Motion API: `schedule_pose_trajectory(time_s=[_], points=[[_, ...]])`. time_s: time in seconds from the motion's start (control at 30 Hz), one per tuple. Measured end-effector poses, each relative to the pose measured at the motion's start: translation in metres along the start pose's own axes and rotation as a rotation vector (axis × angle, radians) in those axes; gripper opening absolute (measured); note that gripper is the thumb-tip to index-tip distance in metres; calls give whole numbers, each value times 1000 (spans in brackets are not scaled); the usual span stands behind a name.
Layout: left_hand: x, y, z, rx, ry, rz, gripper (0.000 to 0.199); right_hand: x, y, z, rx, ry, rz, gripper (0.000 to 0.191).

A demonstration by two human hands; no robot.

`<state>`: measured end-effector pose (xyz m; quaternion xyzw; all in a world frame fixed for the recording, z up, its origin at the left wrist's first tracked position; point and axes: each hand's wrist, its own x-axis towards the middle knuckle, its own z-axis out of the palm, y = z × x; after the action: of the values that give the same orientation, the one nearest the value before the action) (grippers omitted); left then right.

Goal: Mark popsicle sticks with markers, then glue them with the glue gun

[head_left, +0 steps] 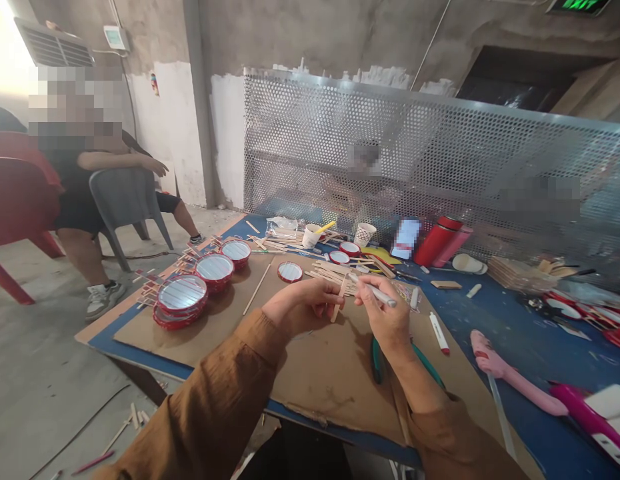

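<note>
The left hand [303, 307] and right hand [385, 313] meet above a brown corrugated cardboard sheet [330, 380] on a blue-topped bench [515, 337]. A thin, flat, pale wooden craft stick [339, 300] with rounded ends stands tilted between them, its smooth grain plain and unmarked as far as the view shows. The left hand's fingers are curled closed around its middle, clamping it, and its lower end sticks out below them. The right hand pinches a slim white marker [376, 291] between thumb and fingers, and the marker's tip reaches the upper part of the stick, seeming to touch it.

Both brown-sleeved forearms rest over the cardboard. Green-handled pliers [377, 360] lie just under the right wrist. A white marker with a red end [439, 332] lies nearby on the cardboard. Left of the hands lies a round mirror with a red rim [290, 271], and farther left stand stacks of similar red-rimmed discs [183, 300] fitted with crossed sticks. Loose craft sticks, paper cups and a red flask [433, 240] crowd the far side of the bench, before a perforated metal screen [390, 147]. A seated person [77, 193] occupies a grey plastic chair [123, 200] to the left.
</note>
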<state>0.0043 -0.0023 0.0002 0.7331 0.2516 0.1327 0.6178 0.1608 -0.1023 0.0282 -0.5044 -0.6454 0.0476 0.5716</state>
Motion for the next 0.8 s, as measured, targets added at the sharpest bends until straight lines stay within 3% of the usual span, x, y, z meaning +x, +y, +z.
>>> schedule_pose_trajectory(time_s=[0.8], points=[[1,2,-2,56,-24,-10,16,0,1,-1,-12,6,11,31]])
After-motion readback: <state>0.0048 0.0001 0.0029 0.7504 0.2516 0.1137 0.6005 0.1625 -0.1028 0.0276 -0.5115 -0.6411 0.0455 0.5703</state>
